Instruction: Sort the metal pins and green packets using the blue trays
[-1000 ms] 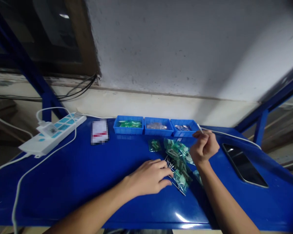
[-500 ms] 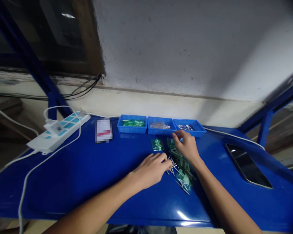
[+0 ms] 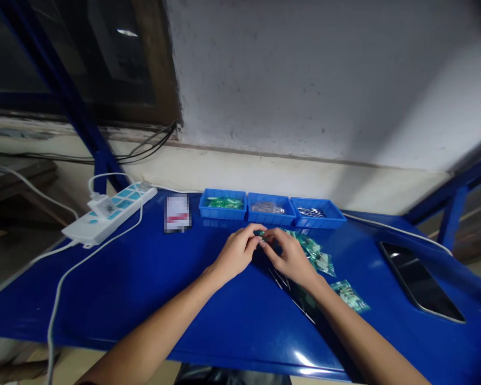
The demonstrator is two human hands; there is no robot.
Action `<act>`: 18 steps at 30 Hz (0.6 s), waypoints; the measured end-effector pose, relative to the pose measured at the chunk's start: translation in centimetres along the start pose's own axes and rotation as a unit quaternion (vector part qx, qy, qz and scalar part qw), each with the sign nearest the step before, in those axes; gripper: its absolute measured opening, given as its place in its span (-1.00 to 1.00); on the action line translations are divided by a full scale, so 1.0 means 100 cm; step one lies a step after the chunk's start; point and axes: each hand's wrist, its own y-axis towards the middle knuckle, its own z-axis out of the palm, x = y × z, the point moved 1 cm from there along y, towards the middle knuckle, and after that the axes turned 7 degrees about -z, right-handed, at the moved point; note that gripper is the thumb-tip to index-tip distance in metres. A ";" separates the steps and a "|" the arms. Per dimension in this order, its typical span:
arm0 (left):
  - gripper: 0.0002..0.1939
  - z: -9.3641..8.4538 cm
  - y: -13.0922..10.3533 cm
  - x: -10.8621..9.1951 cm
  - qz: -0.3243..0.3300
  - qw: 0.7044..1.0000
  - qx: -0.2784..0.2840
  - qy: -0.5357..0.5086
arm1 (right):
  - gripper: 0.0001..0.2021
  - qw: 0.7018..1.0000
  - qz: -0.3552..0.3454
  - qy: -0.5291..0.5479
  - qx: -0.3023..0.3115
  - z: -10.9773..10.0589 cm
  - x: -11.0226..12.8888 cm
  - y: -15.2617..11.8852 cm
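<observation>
Here, right in the middle, the left hand [image 3: 235,252] and the right hand [image 3: 287,255] meet, fingers bent and tips drawn in narrow. A small green see-through plastic packet [image 3: 258,233] peeks out at those fingertips; which hand grips it, I can't tell.

Just beneath the right hand, thin silvery metal rods [image 3: 279,279] lie on the glossy blue tabletop [image 3: 224,331], with one lone rod [image 3: 304,312] nearer the front edge. Beyond that same hand spreads a heap of green clear packets [image 3: 315,250], partly hidden, and one separate packet [image 3: 349,297] sits beside the right forearm.

Farther back, three blue plastic bins stand in a row: the left bin [image 3: 223,214] with green pieces, the middle bin [image 3: 270,218] with pale clear ones, the right bin [image 3: 323,221] with metal rods. Out wide, a black flat phone [image 3: 420,280] lies on the right; on the left, a blurred white-and-red card [image 3: 177,211] and a white power strip [image 3: 84,231].
</observation>
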 end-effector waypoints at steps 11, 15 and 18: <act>-0.81 0.009 0.001 0.003 -0.014 0.999 -0.037 0.012 | -0.83 1.000 0.009 -0.009 -0.018 -0.002 -0.003 0.002; -0.90 0.005 0.001 0.003 0.006 0.999 -0.045 0.028 | -0.72 0.999 0.032 0.011 -0.036 -0.003 -0.007 0.003; -0.84 0.000 0.003 0.002 0.015 0.997 -0.051 0.063 | -0.77 0.999 0.035 0.033 -0.022 -0.004 -0.006 0.003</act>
